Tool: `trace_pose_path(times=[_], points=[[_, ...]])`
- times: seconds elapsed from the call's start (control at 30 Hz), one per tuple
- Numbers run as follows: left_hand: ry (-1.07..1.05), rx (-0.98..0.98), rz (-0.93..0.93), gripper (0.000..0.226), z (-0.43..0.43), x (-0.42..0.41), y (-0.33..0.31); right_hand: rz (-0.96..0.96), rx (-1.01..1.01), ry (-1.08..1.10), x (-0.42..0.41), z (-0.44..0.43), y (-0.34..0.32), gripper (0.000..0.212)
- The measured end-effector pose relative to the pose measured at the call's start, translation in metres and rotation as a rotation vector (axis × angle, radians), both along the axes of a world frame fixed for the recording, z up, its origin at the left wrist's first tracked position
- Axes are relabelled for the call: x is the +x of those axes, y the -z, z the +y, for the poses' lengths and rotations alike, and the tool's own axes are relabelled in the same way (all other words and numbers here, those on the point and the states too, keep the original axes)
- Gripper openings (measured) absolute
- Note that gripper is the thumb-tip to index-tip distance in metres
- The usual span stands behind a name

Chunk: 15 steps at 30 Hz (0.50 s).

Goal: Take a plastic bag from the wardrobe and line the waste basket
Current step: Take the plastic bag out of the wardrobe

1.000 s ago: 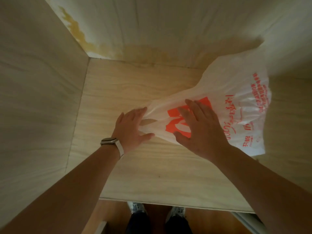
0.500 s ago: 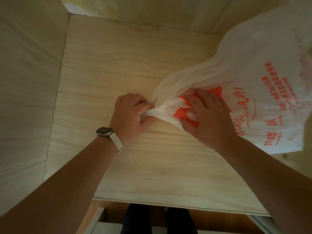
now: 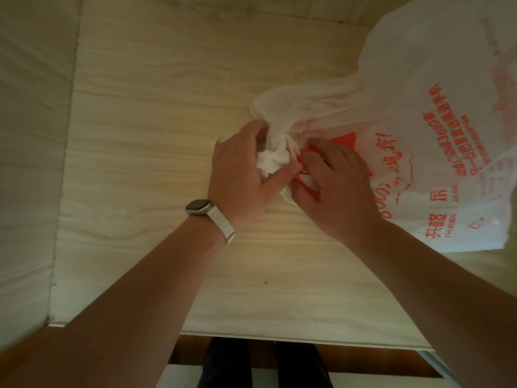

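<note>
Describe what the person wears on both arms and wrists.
No sleeves show: the left forearm and right forearm are bare. On the left wrist sits a smartwatch with a rounded rectangular dark face, pale metal case and white strap. No gloves or rings are visible.

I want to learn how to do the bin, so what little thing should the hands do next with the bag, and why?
Probably pull the bag toward the front edge of the shelf and lift it out. The left hand and the right hand both grip its bunched end, while most of it lies on the shelf, so it is not yet taken out.
</note>
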<state>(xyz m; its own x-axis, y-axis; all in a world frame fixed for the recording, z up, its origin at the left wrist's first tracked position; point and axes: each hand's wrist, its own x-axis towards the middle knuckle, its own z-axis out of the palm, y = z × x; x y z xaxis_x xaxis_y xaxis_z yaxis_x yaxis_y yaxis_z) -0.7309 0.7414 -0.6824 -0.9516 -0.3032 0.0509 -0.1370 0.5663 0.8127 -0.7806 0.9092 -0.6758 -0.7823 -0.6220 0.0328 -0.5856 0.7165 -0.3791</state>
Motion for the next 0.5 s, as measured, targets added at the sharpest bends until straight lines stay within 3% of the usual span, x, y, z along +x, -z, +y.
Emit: trace_pose_path(times=[0.07, 0.17, 0.33, 0.5], points=[[0.013, -0.024, -0.022, 0.054, 0.002, -0.006, -0.002, -0.014, -0.002, -0.001, 0.003, 0.0, -0.002, 0.039], [0.017, -0.069, 0.001, 0.019, 0.007, -0.009, -0.004, -0.077, -0.011, -0.017, 0.004, 0.0, -0.008, 0.037], [-0.079, -0.004, -0.009, 0.026, 0.015, 0.002, -0.026, -0.154, -0.068, -0.049, 0.008, 0.006, -0.033, 0.035], [-0.134, -0.063, 0.067, 0.029, 0.015, 0.015, -0.077, -0.155, -0.142, -0.036, 0.022, 0.006, -0.083, 0.036]])
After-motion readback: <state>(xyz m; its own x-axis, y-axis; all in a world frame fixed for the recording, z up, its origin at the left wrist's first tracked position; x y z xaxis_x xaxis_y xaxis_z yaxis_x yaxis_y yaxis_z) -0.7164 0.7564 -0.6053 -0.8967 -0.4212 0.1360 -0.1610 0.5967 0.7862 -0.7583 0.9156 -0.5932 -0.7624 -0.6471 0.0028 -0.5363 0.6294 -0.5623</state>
